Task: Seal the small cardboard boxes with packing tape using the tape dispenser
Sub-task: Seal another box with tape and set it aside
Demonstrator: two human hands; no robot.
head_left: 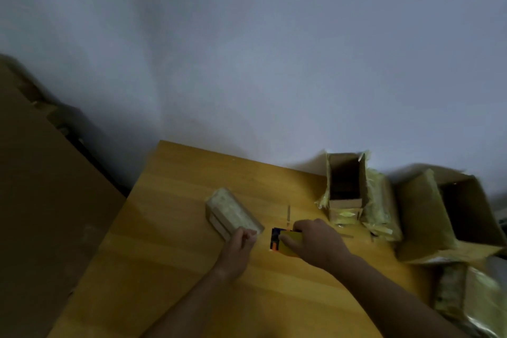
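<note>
A small pale cardboard box (230,212) lies on the yellow wooden table (170,241), tilted toward the far left. My left hand (239,245) grips its near right corner with curled fingers. Just right of it, my right hand (315,244) holds the tape dispenser (282,243), a yellow roll on a dark frame with orange parts, resting on the table. A thin gap separates the dispenser from the box. The picture is dim and blurred.
An open tall carton (346,181) with yellowish tape scraps stands at the back right, beside a larger open carton (463,214). More wrapped packs (455,291) lie at the right edge. A big cardboard sheet (41,186) leans at the left.
</note>
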